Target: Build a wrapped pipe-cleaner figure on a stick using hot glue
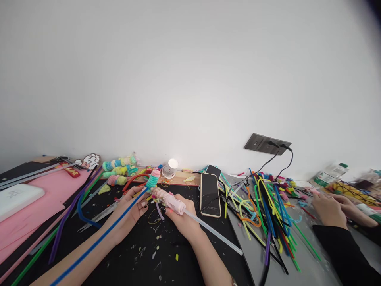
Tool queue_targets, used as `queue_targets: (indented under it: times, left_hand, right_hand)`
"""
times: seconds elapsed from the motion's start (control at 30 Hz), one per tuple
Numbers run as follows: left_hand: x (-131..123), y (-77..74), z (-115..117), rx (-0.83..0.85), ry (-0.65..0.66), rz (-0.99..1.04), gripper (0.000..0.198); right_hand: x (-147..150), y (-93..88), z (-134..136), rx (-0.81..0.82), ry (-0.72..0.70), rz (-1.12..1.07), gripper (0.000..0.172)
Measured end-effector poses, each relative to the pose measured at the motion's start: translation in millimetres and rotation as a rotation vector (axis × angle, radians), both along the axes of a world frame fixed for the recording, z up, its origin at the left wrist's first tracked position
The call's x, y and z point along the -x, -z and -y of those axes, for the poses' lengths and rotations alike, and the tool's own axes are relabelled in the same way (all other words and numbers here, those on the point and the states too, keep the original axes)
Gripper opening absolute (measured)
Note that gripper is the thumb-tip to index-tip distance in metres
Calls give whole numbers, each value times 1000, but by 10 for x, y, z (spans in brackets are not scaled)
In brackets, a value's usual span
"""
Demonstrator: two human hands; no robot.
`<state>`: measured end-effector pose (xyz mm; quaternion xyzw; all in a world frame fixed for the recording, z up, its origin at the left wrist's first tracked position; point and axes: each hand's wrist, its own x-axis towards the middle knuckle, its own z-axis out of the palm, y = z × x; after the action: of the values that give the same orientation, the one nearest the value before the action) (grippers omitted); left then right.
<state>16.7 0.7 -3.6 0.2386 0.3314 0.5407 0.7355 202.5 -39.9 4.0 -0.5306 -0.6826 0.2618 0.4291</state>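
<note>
Left hand (128, 219) is pinching the blue wire (98, 239), right hand (183, 222) gripping the rod (168, 200). Slackening that pinch is risking it unwinding, imo.

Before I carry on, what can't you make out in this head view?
Head view:
- Long blue pipe cleaner: lower end cut off by the bottom edge.
- Right hand: fingertips hidden behind pink fuzzy-wrapped clear rod.
- Green-capped clear bottle: label too small to read.
- Co-worker's hand: what it touches is hidden behind it.
</note>
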Motion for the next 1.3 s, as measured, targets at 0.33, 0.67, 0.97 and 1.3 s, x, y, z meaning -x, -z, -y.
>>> queue_targets:
  times: [0.33,0.67,0.97,1.3]
  left_hand:
    - [13,-20,9,0,19,19,23]
    - [-11,-64,10,-5,1,-13,31]
    - [-4,-27,-12,20,-42,3,30]
    - [19,31,-26,7,-32,11,25]
  right_hand:
    - [24,-16,17,-28,37,64,15]
    - [17,4,8,-24,59,72,17]
    - [-3,37,-8,-34,68,72,15]
    - [-5,44,-11,-32,100,100,17]
